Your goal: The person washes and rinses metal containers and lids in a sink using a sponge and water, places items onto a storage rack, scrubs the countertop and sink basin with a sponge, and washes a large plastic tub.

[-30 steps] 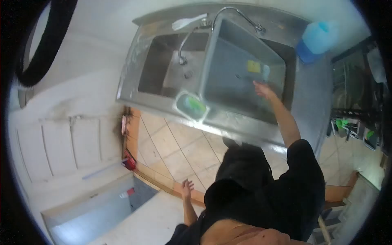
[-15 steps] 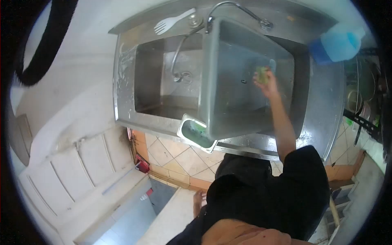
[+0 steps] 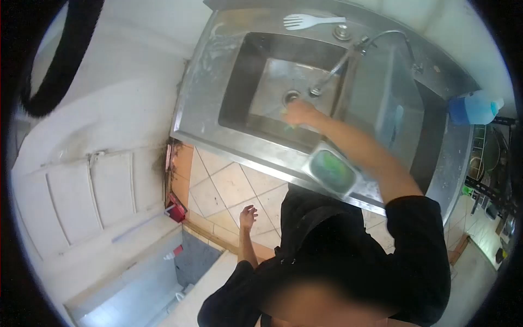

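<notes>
My right hand (image 3: 299,113) is closed over the left basin (image 3: 267,103) of the steel sink, near the drain. A bit of the green sponge (image 3: 287,128) shows under its fingers; the rest is hidden. The right forearm passes over a small metal pan (image 3: 330,170) with green, sudsy contents, perched at the sink's front edge. In the right basin leans a large translucent plastic tub (image 3: 376,82). Low at my left side, above the floor tiles, my left hand (image 3: 248,217) hangs with fingers loosely bent and apart, holding nothing.
A white slotted serving spoon (image 3: 313,22) lies on the back ledge near the curved faucet (image 3: 389,34). At the right end stands a jug of blue liquid (image 3: 474,109). A wire rack (image 3: 479,147) is beyond it. A red object (image 3: 175,208) sits by the wall.
My right hand has moved left with the sponge, from inside the plastic tub to the left basin. My left hand has swung outward from my side. The view has turned and shifted.
</notes>
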